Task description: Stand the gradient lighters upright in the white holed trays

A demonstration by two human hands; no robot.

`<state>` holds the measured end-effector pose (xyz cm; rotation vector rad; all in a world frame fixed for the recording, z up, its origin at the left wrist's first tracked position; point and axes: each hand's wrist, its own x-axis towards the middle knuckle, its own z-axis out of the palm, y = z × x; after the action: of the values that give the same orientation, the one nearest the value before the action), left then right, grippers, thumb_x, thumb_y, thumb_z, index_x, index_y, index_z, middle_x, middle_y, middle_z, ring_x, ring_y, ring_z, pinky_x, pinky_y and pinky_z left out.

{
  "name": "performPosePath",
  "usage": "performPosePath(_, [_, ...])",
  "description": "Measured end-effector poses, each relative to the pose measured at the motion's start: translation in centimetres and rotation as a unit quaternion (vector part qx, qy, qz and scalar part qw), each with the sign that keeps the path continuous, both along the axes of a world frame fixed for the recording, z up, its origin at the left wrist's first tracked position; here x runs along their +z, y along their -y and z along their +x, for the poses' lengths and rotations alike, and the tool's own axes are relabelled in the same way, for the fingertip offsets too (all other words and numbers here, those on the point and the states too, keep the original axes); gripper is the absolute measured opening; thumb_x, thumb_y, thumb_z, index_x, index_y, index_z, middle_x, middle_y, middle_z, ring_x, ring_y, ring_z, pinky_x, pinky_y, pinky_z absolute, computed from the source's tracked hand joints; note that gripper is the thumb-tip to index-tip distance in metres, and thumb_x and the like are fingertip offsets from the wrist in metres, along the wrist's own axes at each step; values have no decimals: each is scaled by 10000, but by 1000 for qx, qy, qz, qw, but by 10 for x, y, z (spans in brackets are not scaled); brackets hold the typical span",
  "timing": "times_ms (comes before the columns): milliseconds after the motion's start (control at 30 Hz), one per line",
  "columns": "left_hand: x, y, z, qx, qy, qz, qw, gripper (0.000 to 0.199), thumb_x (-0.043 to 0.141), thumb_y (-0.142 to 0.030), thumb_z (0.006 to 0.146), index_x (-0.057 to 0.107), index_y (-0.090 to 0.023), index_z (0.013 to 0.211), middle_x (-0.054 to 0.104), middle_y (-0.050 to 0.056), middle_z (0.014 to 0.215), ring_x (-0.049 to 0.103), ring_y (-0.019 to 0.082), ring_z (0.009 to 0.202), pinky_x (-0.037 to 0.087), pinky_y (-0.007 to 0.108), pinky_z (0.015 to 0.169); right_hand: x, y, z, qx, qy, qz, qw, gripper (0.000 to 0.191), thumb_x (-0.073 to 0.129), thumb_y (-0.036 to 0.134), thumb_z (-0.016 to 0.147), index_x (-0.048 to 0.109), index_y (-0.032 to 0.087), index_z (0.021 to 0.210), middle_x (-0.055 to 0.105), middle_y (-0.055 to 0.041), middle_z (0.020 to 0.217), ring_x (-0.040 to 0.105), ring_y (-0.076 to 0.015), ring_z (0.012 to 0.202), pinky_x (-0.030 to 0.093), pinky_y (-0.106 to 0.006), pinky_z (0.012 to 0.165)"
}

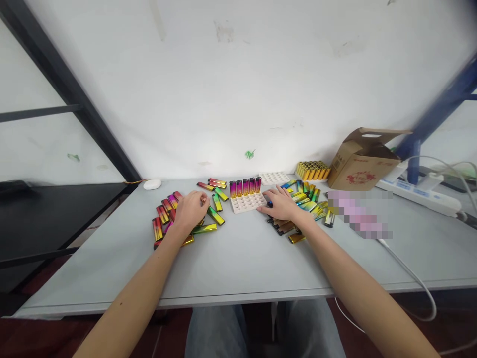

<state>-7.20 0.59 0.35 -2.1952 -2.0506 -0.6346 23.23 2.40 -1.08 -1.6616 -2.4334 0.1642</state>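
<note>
The left hand [191,210] is curling its fingers above the left pile of rainbow-metallic lighters [163,216], and I cannot tell whether it is grasping anything. The right hand [278,205] is grasping a dark blue-ended lighter [269,204] just beside the right edge of the white holder tray [248,203], where 5 lighters [243,188] are standing upright along the far row. More lighters [303,200] are lying heaped to the right on the grey table [238,268].
</note>
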Motion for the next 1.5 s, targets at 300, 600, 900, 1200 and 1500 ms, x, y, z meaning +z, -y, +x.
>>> performPosePath(300, [-6, -3, 4, 33, -34, -31, 998, 379, 419, -399, 874, 597, -183, 1130, 651, 137, 1129, 603, 328, 1022, 469, 434, 847, 21, 10, -1, 61, -46, -7, 997, 719, 470, 495, 901, 228, 165, 1493, 580, -141, 1320, 450, -314, 1291, 282, -462, 1080])
performPosePath(600, [-7, -7, 5, 56, 2, -16, 998, 330, 437, -356, 857, 673, -189, 1015, 657, 121, 1141, 579, 323, 1062, 446, 413, 903, 32, 22, -10, 54, -13, -8, 998, 231, 527, 362, 905, 718, 238, 941, 739, -36, 902, 668, -213, 826, 418, -262, 653])
performPosePath(900, [-10, -14, -4, 42, 82, -55, 994, 534, 494, -385, 838, 480, -225, 1348, 706, 78, 1050, 612, 306, 992, 438, 390, 870, 23, 14, -7, 47, -37, 8, 998, 174, 579, 279, 866, 738, 273, 937, 742, -5, 991, 676, -224, 903, 454, -270, 693])
performPosePath(1200, [-7, -23, 3, 33, 86, -88, 992, 320, 560, -271, 727, 639, -207, 1030, 691, 67, 904, 626, 263, 862, 432, 324, 709, 19, 12, -4, 86, -46, 12, 995, 196, 557, 275, 868, 722, 251, 970, 717, -42, 1028, 661, -225, 899, 448, -274, 713])
performPosePath(1500, [1, -28, 15, 76, 172, 9, 982, 99, 506, -306, 784, 513, -209, 769, 601, 79, 780, 580, 249, 777, 418, 328, 668, 19, 12, -5, 100, -41, 13, 994, 216, 533, 310, 883, 703, 208, 969, 685, -84, 1017, 637, -219, 867, 432, -277, 730])
